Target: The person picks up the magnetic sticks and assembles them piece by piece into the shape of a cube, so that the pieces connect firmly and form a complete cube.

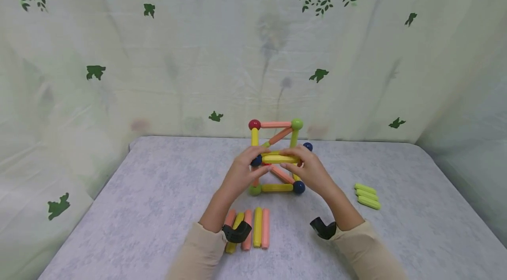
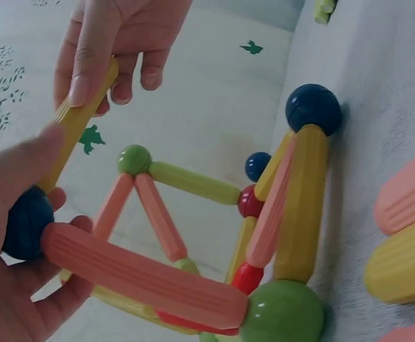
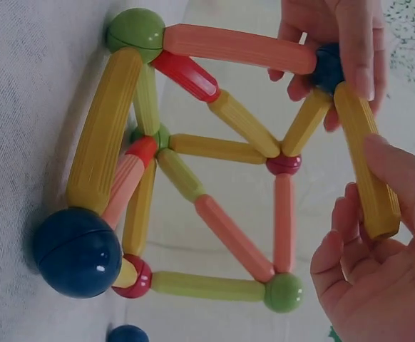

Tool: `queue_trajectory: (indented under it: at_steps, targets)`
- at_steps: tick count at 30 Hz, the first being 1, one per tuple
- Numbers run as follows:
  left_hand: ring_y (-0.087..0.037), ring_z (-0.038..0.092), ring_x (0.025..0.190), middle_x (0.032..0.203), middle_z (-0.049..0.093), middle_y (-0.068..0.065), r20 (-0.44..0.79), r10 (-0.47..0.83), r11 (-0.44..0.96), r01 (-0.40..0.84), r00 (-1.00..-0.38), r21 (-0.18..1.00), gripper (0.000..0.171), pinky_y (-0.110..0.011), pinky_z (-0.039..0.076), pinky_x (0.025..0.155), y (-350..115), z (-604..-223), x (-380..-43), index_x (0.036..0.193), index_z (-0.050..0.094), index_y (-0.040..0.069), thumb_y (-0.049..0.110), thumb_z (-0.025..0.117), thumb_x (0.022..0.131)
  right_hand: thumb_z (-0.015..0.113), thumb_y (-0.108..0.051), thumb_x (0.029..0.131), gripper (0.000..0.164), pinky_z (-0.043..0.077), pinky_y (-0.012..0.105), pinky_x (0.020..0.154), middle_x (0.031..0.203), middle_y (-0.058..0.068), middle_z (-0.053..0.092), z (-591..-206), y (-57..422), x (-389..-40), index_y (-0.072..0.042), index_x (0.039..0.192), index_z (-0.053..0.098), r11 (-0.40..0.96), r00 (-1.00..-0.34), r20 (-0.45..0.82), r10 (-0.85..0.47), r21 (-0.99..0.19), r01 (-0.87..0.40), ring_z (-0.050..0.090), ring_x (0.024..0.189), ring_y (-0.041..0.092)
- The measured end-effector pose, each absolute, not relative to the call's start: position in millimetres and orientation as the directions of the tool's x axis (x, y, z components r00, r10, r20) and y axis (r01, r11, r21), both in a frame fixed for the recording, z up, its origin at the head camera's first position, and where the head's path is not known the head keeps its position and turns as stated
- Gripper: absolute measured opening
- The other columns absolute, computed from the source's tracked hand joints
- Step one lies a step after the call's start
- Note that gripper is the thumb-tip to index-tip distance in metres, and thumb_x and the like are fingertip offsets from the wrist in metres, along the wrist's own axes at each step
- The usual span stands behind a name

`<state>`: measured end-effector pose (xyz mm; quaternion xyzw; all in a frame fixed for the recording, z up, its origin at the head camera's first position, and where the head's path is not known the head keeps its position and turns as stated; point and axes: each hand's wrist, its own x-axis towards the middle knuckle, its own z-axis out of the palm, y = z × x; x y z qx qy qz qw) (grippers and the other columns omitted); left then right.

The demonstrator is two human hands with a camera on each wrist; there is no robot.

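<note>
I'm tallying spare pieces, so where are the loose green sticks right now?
In the head view, the loose green sticks lie on the right side of the table, right of the ball-and-stick frame.

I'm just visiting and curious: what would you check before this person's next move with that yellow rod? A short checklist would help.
1. Right hand holds the yellow rod: ok.
2. Left hand steadies the corner blue ball: ok, it grips there.
3. Rod's near end meets that ball: ok, they touch in the right wrist view.
4. Rod's other end has a ball: not ok, that end is bare.
5. Another ball nearby: ok, a spare blue ball seems to lie beside the frame, probably reachable.
6. Joints firm enough to let go: cannot tell.
</note>
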<state>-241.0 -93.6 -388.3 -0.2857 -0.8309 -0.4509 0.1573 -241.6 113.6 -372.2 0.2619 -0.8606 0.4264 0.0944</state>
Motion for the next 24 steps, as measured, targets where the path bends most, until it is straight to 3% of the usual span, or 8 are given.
queue_trajectory:
  at_steps: [5, 10, 15, 24]
  targets:
    - [-0.016, 0.052, 0.093, 0.105, 0.053, -0.004, 0.521, 0.320, 0.435, 0.611, -0.791, 0.661, 0.026, -0.032, 0.048, 0.076, -91, -393, -243, 0.107, 0.060, 0.008, 0.010, 0.065, 0.082, 0.062, -0.020, 0.086, 0.036, 0.041, 0.037, 0.077, 0.109, 0.004, 0.054, -379, 127, -250, -0.011, 0.120, 0.056, 0.378, -0.841, 0.357, -0.407, -0.772, -0.511, 0.047, 0.092, 0.021]
    - [-0.013, 0.052, 0.091, 0.104, 0.052, -0.002, 0.512, 0.302, 0.446, 0.593, -0.805, 0.670, 0.024, -0.028, 0.047, 0.074, -92, -393, -241, 0.108, 0.059, 0.009, 0.015, 0.062, 0.084, 0.054, -0.022, 0.091, 0.038, 0.036, 0.047, 0.091, 0.120, 0.012, 0.050, -389, 153, -272, -0.006, 0.125, 0.048, 0.240, -0.904, 0.315, -0.288, -0.890, -0.387, 0.045, 0.109, 0.024]
    - [-0.013, 0.051, 0.090, 0.103, 0.051, -0.002, 0.503, 0.289, 0.446, 0.579, -0.815, 0.682, 0.024, -0.028, 0.047, 0.073, -93, -392, -240, 0.108, 0.058, 0.009, 0.015, 0.061, 0.085, 0.057, -0.023, 0.090, 0.043, 0.033, 0.050, 0.093, 0.127, 0.014, 0.046, -411, 167, -306, -0.006, 0.127, 0.046, 0.349, -0.954, 0.242, -0.178, -0.891, -0.291, 0.041, 0.114, 0.031]
    - [-0.014, 0.051, 0.094, 0.104, 0.051, -0.002, 0.507, 0.292, 0.453, 0.584, -0.811, 0.673, 0.025, -0.029, 0.046, 0.081, -91, -393, -240, 0.108, 0.058, 0.009, 0.014, 0.063, 0.084, 0.057, -0.018, 0.089, 0.054, 0.029, 0.055, 0.094, 0.140, 0.016, 0.030, -439, 174, -345, -0.013, 0.138, 0.035, 0.679, -0.983, -0.025, -0.183, -0.726, -0.108, 0.032, 0.122, 0.039]
